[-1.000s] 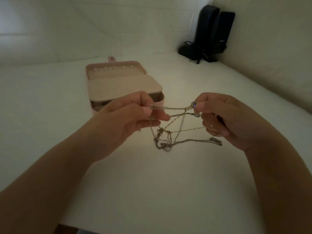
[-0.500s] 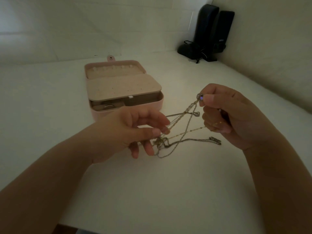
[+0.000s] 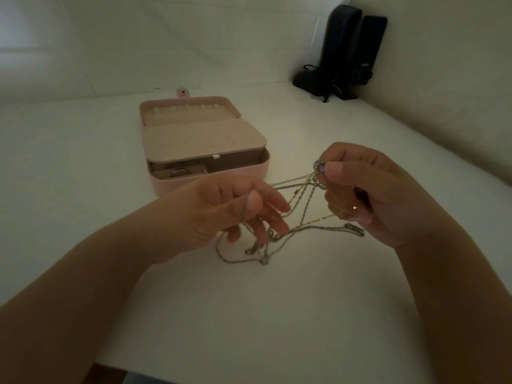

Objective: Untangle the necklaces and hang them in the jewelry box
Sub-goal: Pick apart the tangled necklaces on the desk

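2 hands raised, pinching tangled necklaces [image 3: 293,217]

Dim light falls on a white table [image 3: 83,167] meeting pale walls [image 3: 443,92], with two dark speakers [image 3: 354,48] standing in the corner beyond the right hand.

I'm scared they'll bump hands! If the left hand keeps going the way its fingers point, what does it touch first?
Probably the tangled necklaces, since the left hand points right into their strands. The right hand lies beyond. Depth is hard to judge.
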A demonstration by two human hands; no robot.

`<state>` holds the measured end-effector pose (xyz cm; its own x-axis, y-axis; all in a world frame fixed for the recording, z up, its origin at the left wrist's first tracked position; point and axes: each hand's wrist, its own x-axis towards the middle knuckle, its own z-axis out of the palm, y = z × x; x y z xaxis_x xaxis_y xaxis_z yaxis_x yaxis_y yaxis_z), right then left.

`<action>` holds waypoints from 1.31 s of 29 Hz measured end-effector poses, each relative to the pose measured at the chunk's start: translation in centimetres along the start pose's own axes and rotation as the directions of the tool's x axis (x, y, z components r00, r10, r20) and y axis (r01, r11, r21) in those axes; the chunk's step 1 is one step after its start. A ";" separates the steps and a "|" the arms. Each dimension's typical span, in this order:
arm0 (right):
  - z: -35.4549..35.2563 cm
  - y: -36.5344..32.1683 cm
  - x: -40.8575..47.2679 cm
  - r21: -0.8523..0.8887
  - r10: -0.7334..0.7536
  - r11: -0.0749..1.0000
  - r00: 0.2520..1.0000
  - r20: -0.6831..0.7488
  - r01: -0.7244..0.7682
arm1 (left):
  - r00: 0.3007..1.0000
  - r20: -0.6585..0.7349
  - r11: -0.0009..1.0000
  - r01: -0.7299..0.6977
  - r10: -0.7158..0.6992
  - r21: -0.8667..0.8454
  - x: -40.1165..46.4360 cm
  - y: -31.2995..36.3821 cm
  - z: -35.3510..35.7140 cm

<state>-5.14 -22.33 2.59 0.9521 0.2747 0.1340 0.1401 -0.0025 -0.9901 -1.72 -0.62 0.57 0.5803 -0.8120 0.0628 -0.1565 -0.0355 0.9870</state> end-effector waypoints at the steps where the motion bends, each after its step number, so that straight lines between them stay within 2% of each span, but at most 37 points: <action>1: 0.0 0.0 0.0 -0.007 0.010 1.000 1.000 0.003 -0.010 | 1.000 0.020 1.000 -0.013 0.014 -0.015 0.0 0.0 0.0; 3: -0.1 0.1 0.0 -0.014 0.018 1.000 1.000 -0.001 -0.018 | 1.000 0.019 1.000 -0.002 0.002 0.002 -0.1 0.0 0.1; 7: 0.2 0.1 0.0 -0.035 0.048 0.998 0.997 0.058 -0.046 | 0.994 -0.111 0.996 0.033 -0.023 0.089 0.1 -0.4 0.1; 11: 1.0 0.6 0.0 -0.093 0.099 0.992 0.985 0.144 -0.086 | 0.984 -0.174 0.999 0.019 -0.025 -0.036 0.2 -0.5 0.2; 15: 1.6 1.0 0.3 -0.181 0.143 0.978 0.970 0.199 -0.107 | 0.989 -0.144 0.996 -0.030 0.018 -0.084 0.1 -0.3 0.2; 19: 1.8 1.0 0.2 -0.200 0.135 0.976 0.965 0.224 -0.089 | 0.982 -0.185 0.993 -0.047 0.026 -0.108 0.2 0.0 0.5; 24: 1.7 0.9 0.3 -0.179 0.119 0.980 0.977 0.180 -0.086 | 0.978 -0.206 0.987 -0.051 0.019 -0.151 0.3 -0.1 0.3; 28: 2.0 0.9 0.3 -0.172 0.132 0.980 0.976 0.176 -0.101 | 0.991 -0.136 0.986 -0.008 -0.015 -0.165 0.3 -0.3 0.3; 36: 1.7 0.9 0.3 -0.159 0.132 0.981 0.986 0.099 -0.116 | 0.972 -0.235 0.999 0.012 -0.023 -0.050 0.5 -0.5 0.3; 38: 1.6 0.8 0.2 -0.119 0.118 0.987 0.988 0.096 -0.106 | 0.981 -0.191 0.998 0.035 -0.023 0.060 0.3 -0.4 0.2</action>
<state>-5.23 -20.74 1.74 0.9315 0.3636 0.0117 0.0696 -0.1464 -0.9868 -1.67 -1.00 0.18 0.7255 -0.6849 0.0667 -0.1833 -0.0990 0.9781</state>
